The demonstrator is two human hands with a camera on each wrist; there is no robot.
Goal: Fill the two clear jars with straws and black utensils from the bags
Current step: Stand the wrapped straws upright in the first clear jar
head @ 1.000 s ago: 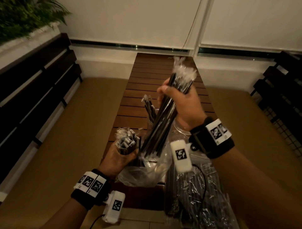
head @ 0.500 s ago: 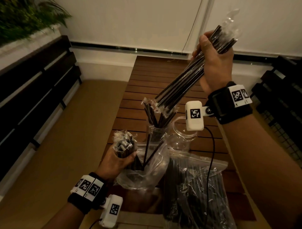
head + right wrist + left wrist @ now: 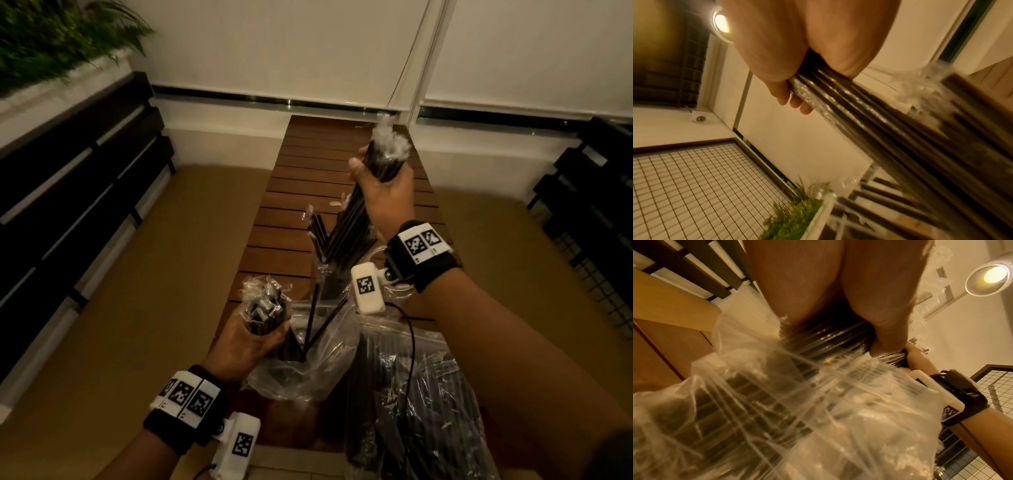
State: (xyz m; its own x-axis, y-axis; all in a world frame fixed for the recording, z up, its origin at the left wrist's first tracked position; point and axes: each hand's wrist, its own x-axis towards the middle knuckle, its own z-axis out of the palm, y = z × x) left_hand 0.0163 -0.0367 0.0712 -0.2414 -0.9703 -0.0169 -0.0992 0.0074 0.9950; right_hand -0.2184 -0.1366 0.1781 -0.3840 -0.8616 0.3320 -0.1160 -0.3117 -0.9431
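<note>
My right hand (image 3: pixel 382 186) grips a bundle of wrapped black straws (image 3: pixel 352 226) near its top, and the lower ends reach down into a clear jar (image 3: pixel 330 284) that holds several straws. The right wrist view shows the fingers (image 3: pixel 795 102) curled round that bundle (image 3: pixel 869 120). My left hand (image 3: pixel 251 337) grips the bunched neck of a clear bag (image 3: pixel 301 373) with more black straws (image 3: pixel 265 310) standing in it. In the left wrist view the thumb (image 3: pixel 888 331) clamps these straws (image 3: pixel 830 340) above the crumpled bag (image 3: pixel 777 402). A second clear jar's rim (image 3: pixel 397 293) shows behind my right wrist.
A long slatted wooden table (image 3: pixel 342 154) runs away from me. A second clear bag of black items (image 3: pixel 411 404) lies at the near right. Dark slatted benches (image 3: pixel 68 192) flank the left and a wire grid (image 3: pixel 603 284) the right. A plant (image 3: pixel 51 37) sits at top left.
My right hand has brought the straw bundle down from its raised position, and its lower ends have dropped into the jar. The left hand has kept its hold on the bag.
</note>
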